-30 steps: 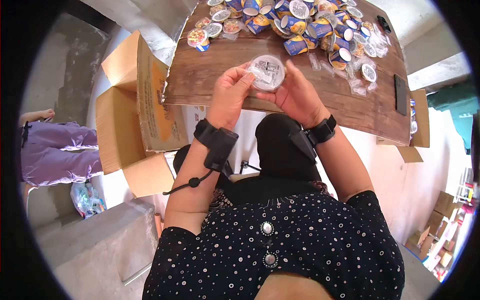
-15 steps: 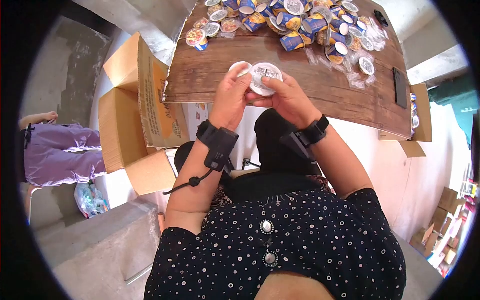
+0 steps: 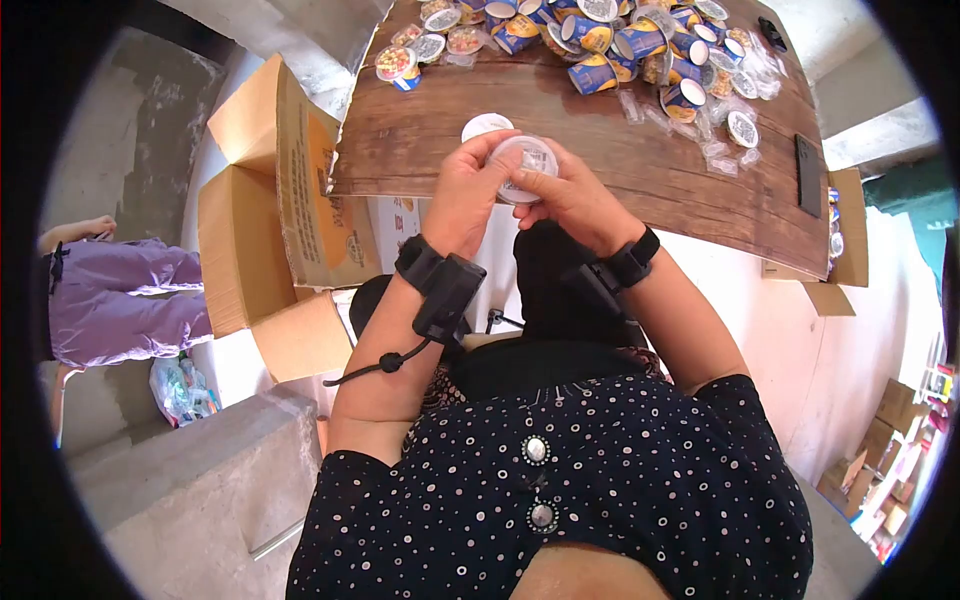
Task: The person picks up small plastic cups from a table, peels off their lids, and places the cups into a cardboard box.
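Both hands are closed around a small round plastic tub [image 3: 543, 160] with a clear rim and a printed label on top, held over the table's near edge. My left hand [image 3: 468, 190] grips its left side, with the thumb on the top. My right hand [image 3: 582, 198] holds the right side, its thumb pressed near the lower rim. The tub's underside and several fingertips are hidden. Just beyond my left fingers lies a white round disc [image 3: 487, 124], partly covered by the hand.
The wooden table [image 3: 400, 150] bears a heap of blue-and-yellow paper cups [image 3: 640, 40], lidded tubs and clear plastic pieces. A dark phone [image 3: 808, 175] lies at the right edge. Open cardboard boxes stand left [image 3: 240, 240] and right [image 3: 850, 215]. A person in purple trousers [image 3: 125, 300] stands left.
The tub has tilted and turned between my hands, and my left thumb has moved onto its top. The view has shifted slightly. The disc now shows more clearly beyond my left hand.
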Demonstrator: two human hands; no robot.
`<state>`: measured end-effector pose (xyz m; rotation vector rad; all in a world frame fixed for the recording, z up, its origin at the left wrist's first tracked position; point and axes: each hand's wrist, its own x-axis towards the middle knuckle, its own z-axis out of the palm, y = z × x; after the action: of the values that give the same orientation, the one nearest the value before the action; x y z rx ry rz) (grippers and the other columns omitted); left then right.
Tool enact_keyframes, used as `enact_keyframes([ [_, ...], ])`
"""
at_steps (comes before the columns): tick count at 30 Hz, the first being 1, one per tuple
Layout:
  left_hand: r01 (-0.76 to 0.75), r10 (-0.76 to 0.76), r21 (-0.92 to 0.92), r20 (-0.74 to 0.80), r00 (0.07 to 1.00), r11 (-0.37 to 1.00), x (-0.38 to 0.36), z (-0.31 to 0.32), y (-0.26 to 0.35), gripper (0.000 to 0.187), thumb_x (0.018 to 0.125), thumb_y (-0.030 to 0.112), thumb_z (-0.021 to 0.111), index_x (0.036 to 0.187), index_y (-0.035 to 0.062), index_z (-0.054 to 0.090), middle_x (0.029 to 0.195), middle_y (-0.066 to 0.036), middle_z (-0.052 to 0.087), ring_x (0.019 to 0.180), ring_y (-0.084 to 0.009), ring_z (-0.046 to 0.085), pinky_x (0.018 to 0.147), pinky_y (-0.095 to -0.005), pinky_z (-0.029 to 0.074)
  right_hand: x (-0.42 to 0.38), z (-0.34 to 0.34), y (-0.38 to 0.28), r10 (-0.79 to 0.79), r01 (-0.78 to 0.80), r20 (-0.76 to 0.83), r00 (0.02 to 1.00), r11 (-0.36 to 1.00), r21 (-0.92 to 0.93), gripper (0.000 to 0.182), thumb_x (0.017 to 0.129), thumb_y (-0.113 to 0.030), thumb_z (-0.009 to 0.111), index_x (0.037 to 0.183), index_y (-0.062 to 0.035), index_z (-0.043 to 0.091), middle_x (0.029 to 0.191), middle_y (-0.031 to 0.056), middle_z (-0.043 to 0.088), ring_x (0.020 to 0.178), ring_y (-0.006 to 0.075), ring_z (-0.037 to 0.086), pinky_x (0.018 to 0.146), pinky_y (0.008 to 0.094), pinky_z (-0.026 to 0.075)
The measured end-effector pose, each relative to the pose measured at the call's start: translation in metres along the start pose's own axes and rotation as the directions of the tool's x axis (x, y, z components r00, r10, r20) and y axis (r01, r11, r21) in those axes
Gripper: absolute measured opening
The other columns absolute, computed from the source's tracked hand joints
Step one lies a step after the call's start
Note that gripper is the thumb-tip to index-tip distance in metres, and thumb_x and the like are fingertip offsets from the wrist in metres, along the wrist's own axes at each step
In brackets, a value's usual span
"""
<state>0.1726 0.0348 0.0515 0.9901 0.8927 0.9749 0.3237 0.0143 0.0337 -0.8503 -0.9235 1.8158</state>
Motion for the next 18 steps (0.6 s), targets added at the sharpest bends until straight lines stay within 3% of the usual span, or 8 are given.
enact_keyframes([
  [5,0.053,-0.054,-0.037,-0.008,0.999,0.998,0.003,-0.002,-0.002,0.029,0.087,0.007,0.059,0.114,-0.0023,0.058,0.101,-0.008,0.063,0.091,-0.0135,0.059,0.081,-0.0256,0.047,-0.002,0.0,-0.002,0.001,-0.001,0.025,1.0,1.0,-0.011,0.042,0.089,-0.02,0.061,0.122,-0.0027,0.042,0.099,0.01,0.057,0.072,0.0156,0.062,0.058,0.0274,0.056],
  [7,0.041,-0.041,-0.04,0.004,0.999,0.998,0.003,-0.003,-0.003,0.029,0.086,0.006,0.06,0.114,-0.0029,0.058,0.103,-0.008,0.063,0.093,-0.0139,0.059,0.081,-0.0262,0.047,-0.001,-0.001,-0.004,0.071,-0.084,0.07,0.995,0.975,0.208,0.04,0.089,-0.019,0.059,0.121,-0.0024,0.042,0.1,0.0102,0.056,0.072,0.0162,0.062,0.059,0.0275,0.056],
  [11,0.039,-0.039,-0.035,-0.007,0.999,0.999,0.005,-0.005,-0.009,0.029,0.086,0.005,0.06,0.114,-0.0024,0.058,0.105,-0.009,0.062,0.094,-0.0137,0.058,0.081,-0.026,0.047,0.002,-0.004,0.006,0.03,-0.036,0.046,0.998,0.989,0.144,0.039,0.09,-0.019,0.058,0.121,-0.0022,0.043,0.099,0.0104,0.057,0.072,0.0173,0.063,0.059,0.0279,0.056],
  [13,-0.087,0.094,0.056,-0.138,0.986,0.995,0.008,-0.005,-0.013,0.028,0.086,0.005,0.06,0.114,-0.0006,0.059,0.104,-0.007,0.061,0.092,-0.0122,0.058,0.078,-0.024,0.046,0.005,-0.006,0.007,-0.044,0.051,-0.105,0.994,0.997,0.064,0.038,0.09,-0.021,0.057,0.121,-0.0027,0.043,0.098,0.0103,0.058,0.073,0.0167,0.063,0.058,0.0283,0.055],
  [14,-0.087,0.094,0.054,-0.142,0.985,0.995,0.01,-0.01,-0.012,0.028,0.086,0.005,0.06,0.114,-0.0006,0.059,0.104,-0.007,0.061,0.092,-0.0122,0.058,0.078,-0.024,0.046,0.008,-0.009,0.004,-0.041,0.048,-0.103,0.994,0.997,0.063,0.038,0.09,-0.021,0.057,0.121,-0.0027,0.043,0.098,0.0103,0.058,0.073,0.0167,0.063,0.058,0.0283,0.055],
  [16,-0.194,0.243,0.175,-0.332,0.911,0.965,0.016,-0.028,-0.008,0.028,0.088,0.007,0.058,0.115,0.001,0.059,0.102,-0.004,0.061,0.09,-0.0101,0.056,0.078,-0.0221,0.045,0.019,-0.014,-0.009,-0.327,0.199,-0.225,0.918,0.87,-0.452,0.038,0.089,-0.02,0.058,0.121,-0.0043,0.043,0.101,0.0132,0.059,0.073,0.0223,0.064,0.062,0.0327,0.055],
  [17,-0.192,0.241,0.171,-0.336,0.911,0.966,0.02,-0.038,-0.011,0.028,0.088,0.007,0.058,0.115,0.001,0.059,0.102,-0.004,0.061,0.09,-0.0101,0.056,0.078,-0.0221,0.045,0.027,-0.018,-0.01,-0.323,0.195,-0.224,0.919,0.869,-0.455,0.038,0.089,-0.02,0.058,0.121,-0.0043,0.043,0.101,0.0132,0.059,0.073,0.0223,0.064,0.062,0.0327,0.055],
  [18,-0.165,0.216,0.168,-0.352,0.911,0.972,0.026,-0.052,-0.018,0.027,0.088,0.008,0.058,0.115,0.0014,0.059,0.1,-0.003,0.061,0.09,-0.0093,0.055,0.078,-0.0218,0.044,0.037,-0.02,-0.009,-0.524,0.252,-0.107,0.845,0.567,-0.784,0.038,0.087,-0.016,0.059,0.121,-0.0058,0.044,0.102,0.0139,0.059,0.076,0.0261,0.064,0.065,0.0349,0.054],
])
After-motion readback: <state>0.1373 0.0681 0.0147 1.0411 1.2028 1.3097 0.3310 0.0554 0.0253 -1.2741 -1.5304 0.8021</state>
